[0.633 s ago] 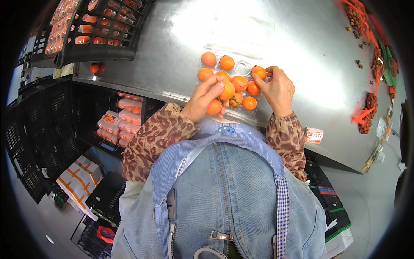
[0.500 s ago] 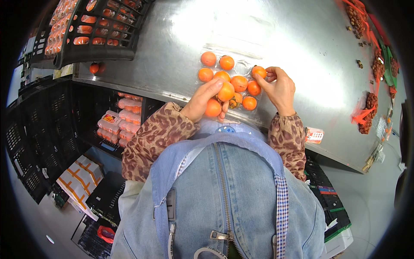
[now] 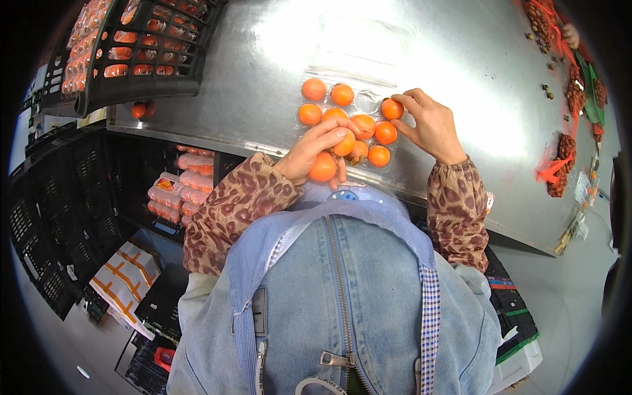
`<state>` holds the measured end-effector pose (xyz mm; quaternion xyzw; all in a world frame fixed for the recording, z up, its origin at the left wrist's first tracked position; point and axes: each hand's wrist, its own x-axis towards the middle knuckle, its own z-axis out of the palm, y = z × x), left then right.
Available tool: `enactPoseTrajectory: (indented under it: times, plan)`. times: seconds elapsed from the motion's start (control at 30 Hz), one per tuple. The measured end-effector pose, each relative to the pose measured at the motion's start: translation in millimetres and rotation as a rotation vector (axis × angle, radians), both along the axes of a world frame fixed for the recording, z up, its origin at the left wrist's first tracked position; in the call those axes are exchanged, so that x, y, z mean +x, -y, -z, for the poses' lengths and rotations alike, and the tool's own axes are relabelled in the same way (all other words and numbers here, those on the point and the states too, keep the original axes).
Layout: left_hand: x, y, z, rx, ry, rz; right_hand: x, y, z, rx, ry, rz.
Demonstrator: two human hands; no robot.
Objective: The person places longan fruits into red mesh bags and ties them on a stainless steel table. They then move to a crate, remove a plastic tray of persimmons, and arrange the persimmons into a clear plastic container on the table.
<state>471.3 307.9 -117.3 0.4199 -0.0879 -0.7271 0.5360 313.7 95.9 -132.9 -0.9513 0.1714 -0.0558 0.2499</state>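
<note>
A clear plastic fruit tray (image 3: 367, 100) lies on the metal table, with several orange persimmons (image 3: 342, 95) in its pockets; one pocket in its far row is empty. My left hand (image 3: 309, 148) curls above the tray's near-left corner and holds persimmons, one (image 3: 343, 144) between thumb and fingers and another (image 3: 322, 167) lower against the palm. At the tray's far right pocket, my right hand (image 3: 429, 125) has its fingertips and thumb around a persimmon (image 3: 392, 108). Part of the near row is hidden by my left hand.
A black crate (image 3: 141, 85) full of packed fruit stands at the far left, with two loose persimmons (image 3: 138, 110) beside it. Packed fruit trays (image 3: 164, 191) sit on a shelf below the table. Red net bags (image 3: 563, 164) of small brown produce line the right edge, where another person's hand (image 3: 571, 35) shows.
My right hand has set its persimmon down into the tray's far right pocket, and its forearm has swung outward. My left hand has barely moved. Another person's hand has appeared at the far right.
</note>
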Motion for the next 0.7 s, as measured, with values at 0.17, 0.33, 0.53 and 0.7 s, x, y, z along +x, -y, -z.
enactPoseTrajectory:
  times: [0.17,0.33,0.53,0.7]
  plan:
    - [0,1,2,-0.046,0.037,-0.041,-4,5,14,0.119,-0.042,0.057]
    - [0,2,-2,-0.020,0.055,-0.030,-11,-6,21,0.716,-0.021,0.392]
    - [-7,16,-16,0.131,0.017,0.063,-8,-36,-14,0.796,0.231,0.118]
    - [-7,14,-16,0.035,-0.068,0.068,3,-52,-36,0.685,0.224,0.045]
